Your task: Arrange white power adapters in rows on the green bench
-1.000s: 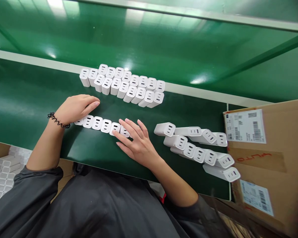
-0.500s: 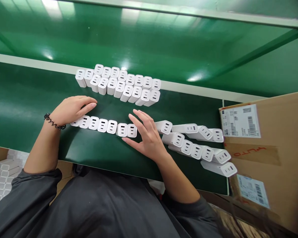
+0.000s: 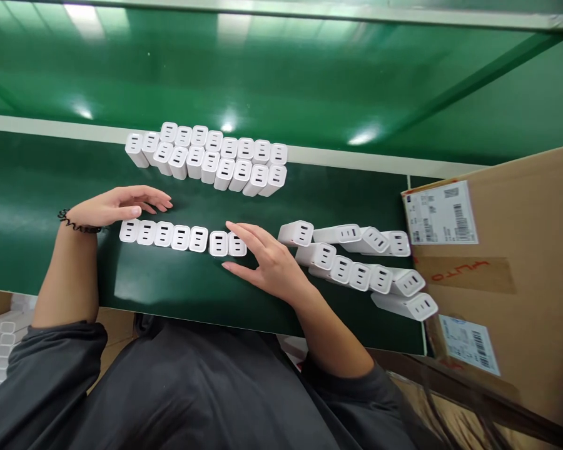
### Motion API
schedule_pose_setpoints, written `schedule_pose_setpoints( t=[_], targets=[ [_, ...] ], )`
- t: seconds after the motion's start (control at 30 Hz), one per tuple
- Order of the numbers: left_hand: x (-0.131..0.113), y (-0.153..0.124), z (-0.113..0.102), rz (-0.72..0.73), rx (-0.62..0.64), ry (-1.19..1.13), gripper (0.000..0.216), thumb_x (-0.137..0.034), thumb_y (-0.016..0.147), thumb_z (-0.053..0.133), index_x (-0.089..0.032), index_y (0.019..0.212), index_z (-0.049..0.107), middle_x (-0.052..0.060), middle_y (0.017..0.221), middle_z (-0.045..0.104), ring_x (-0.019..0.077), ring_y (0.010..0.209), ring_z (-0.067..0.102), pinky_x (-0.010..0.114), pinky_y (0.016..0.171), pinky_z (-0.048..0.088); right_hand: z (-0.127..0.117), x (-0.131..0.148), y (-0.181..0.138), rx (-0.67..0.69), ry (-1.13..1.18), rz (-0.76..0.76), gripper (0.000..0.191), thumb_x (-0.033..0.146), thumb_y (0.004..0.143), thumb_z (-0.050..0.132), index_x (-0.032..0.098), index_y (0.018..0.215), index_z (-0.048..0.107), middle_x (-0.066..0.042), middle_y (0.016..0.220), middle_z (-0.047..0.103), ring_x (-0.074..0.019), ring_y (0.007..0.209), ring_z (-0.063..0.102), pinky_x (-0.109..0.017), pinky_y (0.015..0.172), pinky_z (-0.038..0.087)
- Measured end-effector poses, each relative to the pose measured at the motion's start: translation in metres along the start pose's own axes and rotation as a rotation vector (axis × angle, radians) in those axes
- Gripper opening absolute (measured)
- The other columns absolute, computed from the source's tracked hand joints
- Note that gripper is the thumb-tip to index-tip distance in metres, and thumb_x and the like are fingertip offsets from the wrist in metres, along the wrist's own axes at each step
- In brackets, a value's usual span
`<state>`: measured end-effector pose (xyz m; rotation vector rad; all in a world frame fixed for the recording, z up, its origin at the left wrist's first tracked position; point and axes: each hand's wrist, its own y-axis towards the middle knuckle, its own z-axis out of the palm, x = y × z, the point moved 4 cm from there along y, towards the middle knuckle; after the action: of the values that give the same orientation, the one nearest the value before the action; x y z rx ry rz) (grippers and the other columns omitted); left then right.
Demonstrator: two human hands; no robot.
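Hiding nothing of the seven-charger row [image 3: 182, 237] on the bench [image 3: 37, 187], we are hovering our left hand [image 3: 117, 205] and right hand [image 3: 267, 265], fingers spread, beside its ends; the tumbled pile [image 3: 361, 269] is overlapping, uncountable.

A glossy green work surface [image 3: 42, 187] fills most of the frame, crossed by a pale strip [image 3: 37, 127] from left to right. Ceiling lights reflect as bright patches along the top. A labelled cardboard box [image 3: 520, 262] stands at right.

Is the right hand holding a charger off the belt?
No, the right hand lies open by the near row of chargers, gripping nothing.
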<state>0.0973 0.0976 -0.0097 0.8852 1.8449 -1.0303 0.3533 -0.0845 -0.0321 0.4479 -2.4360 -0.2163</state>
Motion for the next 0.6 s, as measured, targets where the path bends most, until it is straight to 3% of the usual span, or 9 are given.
schedule_pose_setpoints(
  t=[0.23, 0.6],
  targets=[
    [-0.006, 0.006, 0.007, 0.013, -0.039, 0.017, 0.061, -0.066, 0.086, 0.056, -0.027, 0.134, 0.06, 0.014, 0.135, 0.063, 0.0313, 0.122, 0.061, 0.046, 0.104, 0.052, 0.0, -0.003, 0.0, 0.012, 0.079, 0.024, 0.062, 0.034, 0.096, 0.058, 0.026, 0.152, 0.033, -0.01, 0.132, 0.059, -0.0216, 0.112, 0.064, -0.033, 0.084, 0.061],
    [-0.011, 0.005, 0.009, -0.008, -0.073, 0.092, 0.062, -0.067, 0.088, 0.052, -0.026, 0.134, 0.06, 0.012, 0.134, 0.064, 0.0283, 0.12, 0.062, 0.041, 0.103, 0.053, 0.002, -0.004, -0.001, 0.017, 0.062, 0.013, 0.064, 0.034, 0.096, 0.058, 0.028, 0.153, 0.031, -0.009, 0.13, 0.06, -0.0224, 0.113, 0.065, -0.034, 0.087, 0.06]
  ],
)
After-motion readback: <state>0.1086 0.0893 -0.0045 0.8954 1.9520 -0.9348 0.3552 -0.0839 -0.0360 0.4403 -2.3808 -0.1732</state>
